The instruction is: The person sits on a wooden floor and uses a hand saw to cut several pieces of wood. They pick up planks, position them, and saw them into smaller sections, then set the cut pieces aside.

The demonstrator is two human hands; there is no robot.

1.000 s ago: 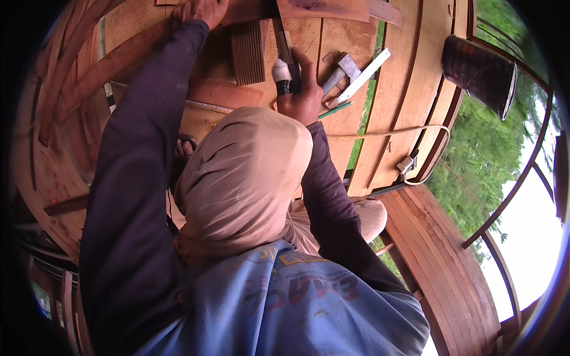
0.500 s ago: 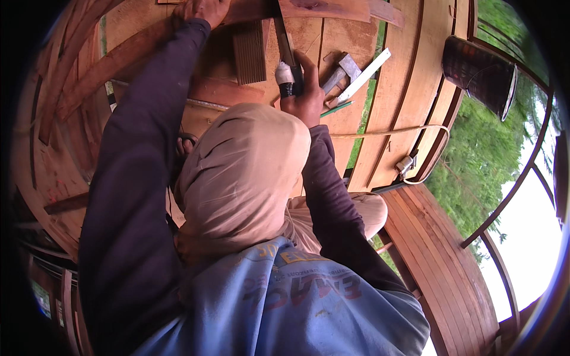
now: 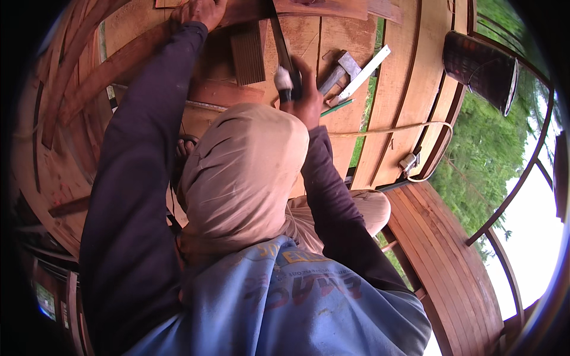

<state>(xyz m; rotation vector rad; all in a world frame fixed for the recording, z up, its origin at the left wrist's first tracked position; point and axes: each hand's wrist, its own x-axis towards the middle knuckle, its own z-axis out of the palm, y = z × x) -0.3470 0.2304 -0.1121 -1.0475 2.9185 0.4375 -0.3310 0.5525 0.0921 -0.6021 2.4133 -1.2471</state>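
Note:
My right hand (image 3: pixel 306 98) is closed round the handle of a handsaw (image 3: pixel 282 43), its grip wrapped in white and black. The narrow dark blade runs away from me to a reddish plank (image 3: pixel 323 7) at the top edge, where its far end leaves the picture. On the same timber, further left, my left hand (image 3: pixel 200 12) presses down with curled fingers. A grooved wooden block (image 3: pixel 248 56) lies between my arms, under the plank. Just right of the saw are a hatchet (image 3: pixel 341 68), a white try square (image 3: pixel 367 70) and a green pencil (image 3: pixel 337 107).
My bent knee (image 3: pixel 249 148) rises between my forearms. A pale cord (image 3: pixel 392 129) crosses the gapped floorboards (image 3: pixel 389 89) on the right. A dark bucket-like container (image 3: pixel 480 71) stands near the deck's edge. Curved reddish timbers (image 3: pixel 71 71) lie at the left.
The saw and my right hand have shifted slightly toward me, with the handle a little lower in view. My left hand stays on the timber.

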